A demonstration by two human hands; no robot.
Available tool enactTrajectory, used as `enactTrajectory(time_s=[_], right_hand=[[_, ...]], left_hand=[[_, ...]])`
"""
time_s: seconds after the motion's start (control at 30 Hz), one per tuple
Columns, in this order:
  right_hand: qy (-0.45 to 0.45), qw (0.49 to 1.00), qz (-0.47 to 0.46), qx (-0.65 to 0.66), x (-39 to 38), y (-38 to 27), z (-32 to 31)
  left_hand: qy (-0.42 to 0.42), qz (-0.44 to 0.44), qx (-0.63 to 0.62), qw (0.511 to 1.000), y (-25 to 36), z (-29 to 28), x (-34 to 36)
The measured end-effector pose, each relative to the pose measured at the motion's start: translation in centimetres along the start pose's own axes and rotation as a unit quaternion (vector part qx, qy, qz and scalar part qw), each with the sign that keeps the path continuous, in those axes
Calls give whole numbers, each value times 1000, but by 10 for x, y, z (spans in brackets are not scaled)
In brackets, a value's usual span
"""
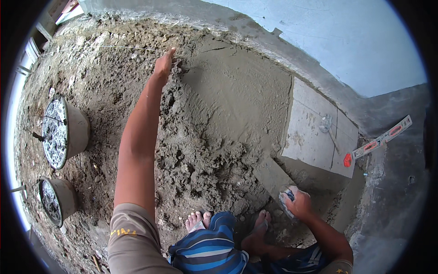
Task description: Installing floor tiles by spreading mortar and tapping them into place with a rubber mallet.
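Note:
My left arm reaches far forward, and my left hand is closed at the thin white string stretched above the rough ground. The fingers seem to pinch the string, though their tips are small in view. In my right hand is the handle of a flat rectangular trowel. Its long blade points forward and left, at the edge of the wet grey mortar. Beyond the blade the mortar is spread smooth up to the wall; nearer my feet it lies in loose lumps.
Large pale tiles lie at the right beside the wall, with a mallet on them. A spirit level rests past their corner. Two buckets stand at the left. My sandalled feet are close to the mortar lumps.

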State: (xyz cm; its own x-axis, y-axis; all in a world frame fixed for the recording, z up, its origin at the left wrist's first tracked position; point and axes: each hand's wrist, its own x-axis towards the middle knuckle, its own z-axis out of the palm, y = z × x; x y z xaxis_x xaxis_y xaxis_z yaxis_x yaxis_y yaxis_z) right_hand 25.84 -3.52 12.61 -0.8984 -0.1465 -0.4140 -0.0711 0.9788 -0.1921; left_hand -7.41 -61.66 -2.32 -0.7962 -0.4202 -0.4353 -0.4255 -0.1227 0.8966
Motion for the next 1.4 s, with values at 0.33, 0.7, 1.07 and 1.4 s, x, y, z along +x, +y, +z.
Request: enactTrajectory(time_s=[0.33,0.7,1.07,1.4], right_hand=[[134,983,-93,85,215,-154,-12],[149,981,-117,48,415,-277,-11],[144,972,-125,137,420,-293,-28],[104,991,-64,49,434,-261,-64]], left_hand=[[210,260,449,828,-107,-119,-91],[237,288,489,788,-126,-133,-113],[226,288,474,801,-119,-132,-113],[222,308,475,794,-123,-132,-114]])
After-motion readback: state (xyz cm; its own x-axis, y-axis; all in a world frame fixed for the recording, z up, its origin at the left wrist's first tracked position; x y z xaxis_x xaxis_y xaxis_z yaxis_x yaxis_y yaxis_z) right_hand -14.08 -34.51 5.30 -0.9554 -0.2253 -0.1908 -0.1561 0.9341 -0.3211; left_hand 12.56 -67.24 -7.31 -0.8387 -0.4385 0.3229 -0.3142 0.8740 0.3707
